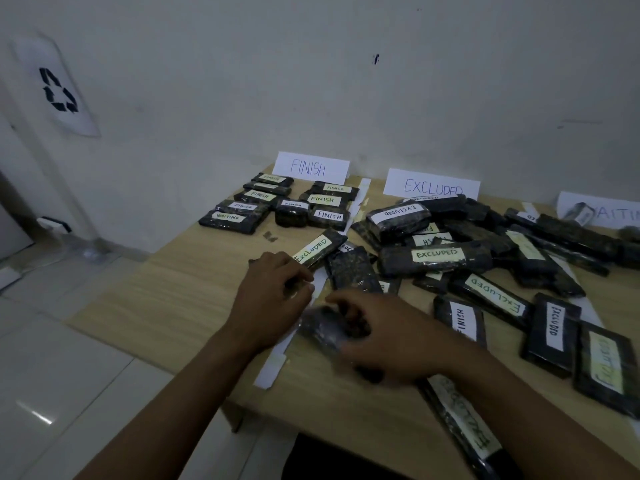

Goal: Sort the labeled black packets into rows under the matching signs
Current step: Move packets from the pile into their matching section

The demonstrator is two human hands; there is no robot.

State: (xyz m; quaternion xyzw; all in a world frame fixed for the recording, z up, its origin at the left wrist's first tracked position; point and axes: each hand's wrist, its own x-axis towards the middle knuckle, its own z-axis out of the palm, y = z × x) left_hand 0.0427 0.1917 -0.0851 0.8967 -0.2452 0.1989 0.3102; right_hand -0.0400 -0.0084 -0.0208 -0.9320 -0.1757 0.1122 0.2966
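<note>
Nearest, at the bench's (194, 306) front right, a long black packet (460, 420) with a smeared label lies partly under the right forearm. Just beyond it the right grip (391, 337), a bare hand, has its fingers curled over a blurred packet (322, 327) whose label cannot be read; the packet sits low over the bench beside a white paper strip (273, 362) that runs away towards the wall. To its left the left grip (273, 296) is closed with thumb and fingertips pinching the near end of an EXCLUDED-labelled packet (318, 249), which slants up and away to the right, just beside a face-down packet (353, 271). Right of the hands, flat on the bench, lie a FINISH packet (460, 320) and three EXCLUDED ones, the one farthest right carrying a yellow label (606, 362). Behind these a loose heap (436, 254) of overlapping packets, most of the readable ones marked EXCLUDED, spreads across the middle and right. Farther back on the left, two tidy columns of FINISH packets (325, 199) lie under the FINISH sign (310, 167), and the nearest one in the left column reads WAITING (228, 218). The EXCLUDED sign (433, 185) and a cut-off WAITING sign (609, 211) stand against the wall, where a sheet bearing a recycling symbol (57, 88) hangs at far left.
</note>
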